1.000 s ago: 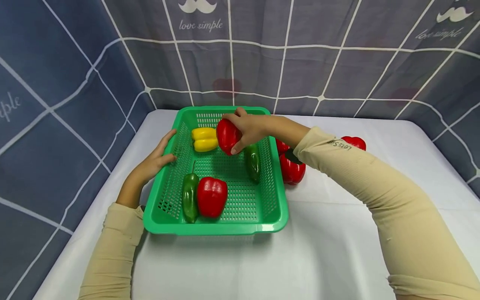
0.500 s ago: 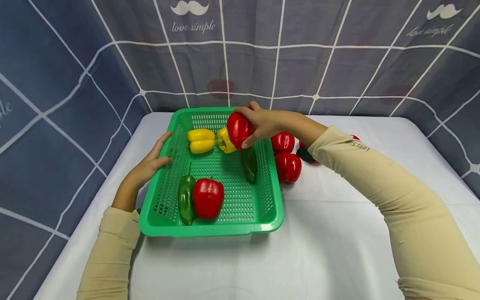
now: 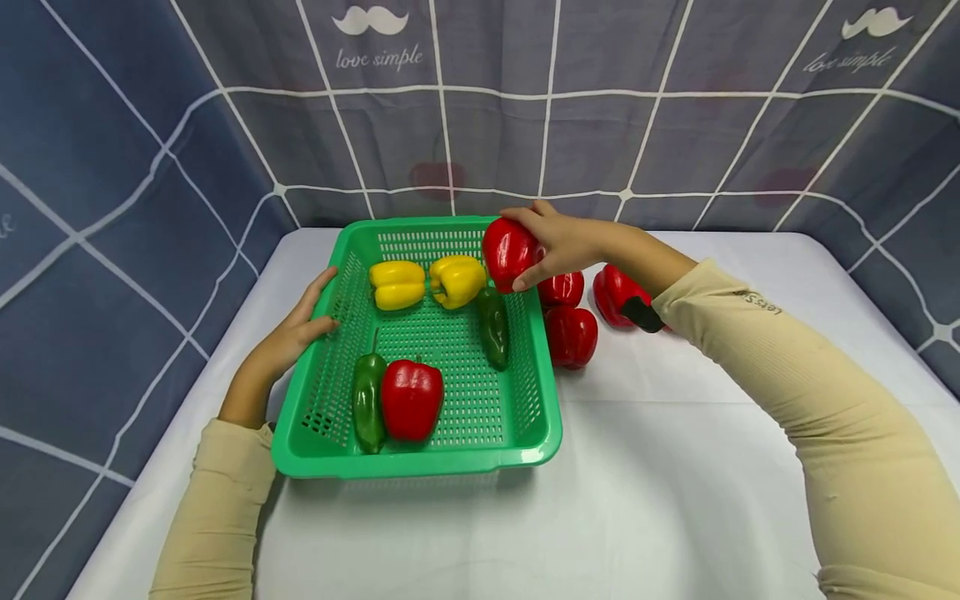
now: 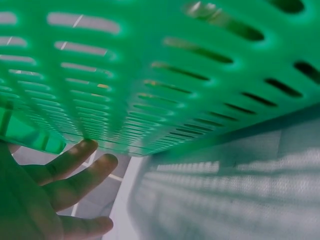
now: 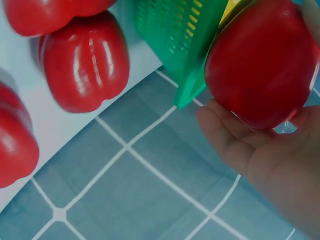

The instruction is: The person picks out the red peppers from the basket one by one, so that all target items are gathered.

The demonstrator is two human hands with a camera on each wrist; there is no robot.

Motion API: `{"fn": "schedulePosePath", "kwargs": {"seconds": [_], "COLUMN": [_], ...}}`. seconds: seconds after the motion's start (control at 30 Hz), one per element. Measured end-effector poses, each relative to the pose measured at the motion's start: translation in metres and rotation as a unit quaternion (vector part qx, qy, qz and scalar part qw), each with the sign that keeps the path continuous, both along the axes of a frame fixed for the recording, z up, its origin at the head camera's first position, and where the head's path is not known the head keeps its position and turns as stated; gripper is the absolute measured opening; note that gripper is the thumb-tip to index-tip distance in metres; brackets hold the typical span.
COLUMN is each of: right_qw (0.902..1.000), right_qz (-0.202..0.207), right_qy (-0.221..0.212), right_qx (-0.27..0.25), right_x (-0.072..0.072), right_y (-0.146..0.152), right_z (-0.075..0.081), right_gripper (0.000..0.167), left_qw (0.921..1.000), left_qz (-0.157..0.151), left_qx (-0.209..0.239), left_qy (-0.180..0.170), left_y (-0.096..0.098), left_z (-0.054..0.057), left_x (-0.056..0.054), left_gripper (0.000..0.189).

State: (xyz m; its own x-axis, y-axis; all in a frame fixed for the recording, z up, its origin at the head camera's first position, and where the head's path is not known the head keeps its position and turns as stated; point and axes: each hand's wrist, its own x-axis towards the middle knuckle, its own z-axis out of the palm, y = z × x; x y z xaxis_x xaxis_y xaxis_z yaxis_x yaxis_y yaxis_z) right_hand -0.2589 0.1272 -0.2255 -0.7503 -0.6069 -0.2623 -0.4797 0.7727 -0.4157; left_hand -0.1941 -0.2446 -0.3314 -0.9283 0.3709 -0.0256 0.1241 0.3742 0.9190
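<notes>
My right hand (image 3: 562, 242) grips a red bell pepper (image 3: 507, 252) above the far right corner of the green basket (image 3: 420, 463). The right wrist view shows fingers curled under that pepper. My left hand (image 3: 288, 337) rests at the basket's left rim, thumb over the edge; its other fingers (image 4: 82, 192) look straight and spread outside the slotted wall. Inside lie two yellow bell peppers (image 3: 397, 285) at the back, a green chili pepper (image 3: 492, 329) on the right, and another green chili (image 3: 369, 404) beside a red bell pepper (image 3: 412, 400) at the front.
Several red bell peppers (image 3: 572, 337) lie on the white table (image 3: 675, 467) right of the basket, some partly behind the right arm. A dark tile-patterned curtain (image 3: 495, 133) stands behind and to the sides.
My right hand has carried the red bell pepper rightward, from over the basket's inside to its right rim. The second yellow pepper has come into sight. My left hand stays at the rim.
</notes>
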Motion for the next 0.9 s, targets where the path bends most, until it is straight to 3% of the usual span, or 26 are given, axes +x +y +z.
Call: {"fn": "schedulePosePath", "kwargs": {"seconds": [0.4,0.9], "right_qw": [0.9996,0.9975], "right_qz": [-0.023,-0.059], "right_qy": [0.01,0.007], "right_qx": [-0.014,-0.038], "right_x": [0.005,0.025], "right_y": [0.03,0.069], "right_z": [0.001,-0.01], "right_gripper": [0.098,0.097], "left_qw": [1.0,1.0], "left_qz": [-0.003,0.001], "left_qx": [-0.001,0.007], "left_qy": [0.0,0.003], "left_y": [-0.001,0.0], "left_z": [-0.001,-0.003], "left_x": [0.001,0.0], "left_gripper": [0.077,0.078]}}
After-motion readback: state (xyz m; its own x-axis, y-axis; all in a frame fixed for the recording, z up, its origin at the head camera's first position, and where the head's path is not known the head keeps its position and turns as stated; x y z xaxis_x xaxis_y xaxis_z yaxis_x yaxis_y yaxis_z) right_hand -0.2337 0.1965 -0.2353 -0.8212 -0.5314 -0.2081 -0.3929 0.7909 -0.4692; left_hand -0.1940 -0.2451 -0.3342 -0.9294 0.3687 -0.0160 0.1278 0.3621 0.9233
